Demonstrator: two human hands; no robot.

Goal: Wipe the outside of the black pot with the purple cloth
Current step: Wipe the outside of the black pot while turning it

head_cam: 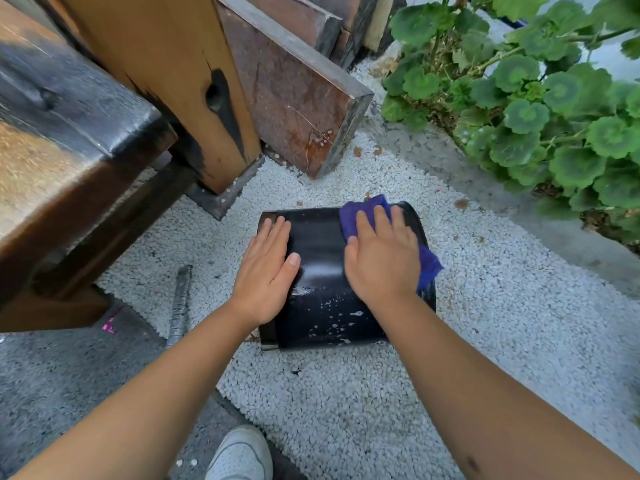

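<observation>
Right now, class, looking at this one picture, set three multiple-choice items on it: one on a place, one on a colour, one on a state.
1. Where does the black pot lie?
A. on white gravel
B. on the wooden bench
C. among the green plants

2. What colour is the cloth?
A. yellow
B. purple
C. white

3. How is the left hand?
A. closed in a fist
B. gripping the cloth
C. flat and open on the pot

Answers: 1 A, white gravel surrounds the pot on its side. 2 B, purple shows under the right hand. 3 C, its fingers lie spread on the pot's wall.
</observation>
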